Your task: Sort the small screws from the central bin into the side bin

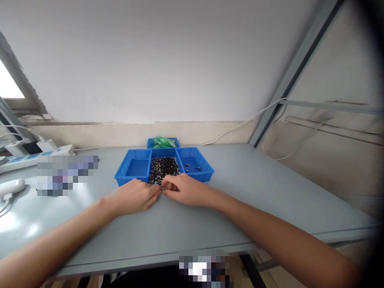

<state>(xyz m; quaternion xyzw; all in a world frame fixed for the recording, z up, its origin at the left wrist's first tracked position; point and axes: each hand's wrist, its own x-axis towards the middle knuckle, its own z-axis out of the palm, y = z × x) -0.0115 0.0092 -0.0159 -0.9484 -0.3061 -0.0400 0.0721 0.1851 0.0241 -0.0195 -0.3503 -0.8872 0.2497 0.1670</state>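
Note:
My left hand (pixel 138 197) and my right hand (pixel 186 190) meet at the front of the middle blue bin (pixel 163 152), fingertips pinched close together. A small metallic piece seems to sit between the fingertips, too small to name. Many small dark and shiny metal parts (pixel 164 166) fill the middle bin. In the right blue bin (pixel 207 170) lie a few small screw-like pieces (pixel 197 167). The left blue bin (pixel 133 164) shows a bare floor. My hands hide the front edge of the middle bin.
Behind stands another blue bin with green plastic film (pixel 164 142). A white power strip (pixel 64 151) with plugs, a blurred-out flat object (pixel 67 176) and a white device (pixel 12 187) lie left on the grey table (pixel 270 184). A white cable (pixel 237 126) runs along the wall to a metal post.

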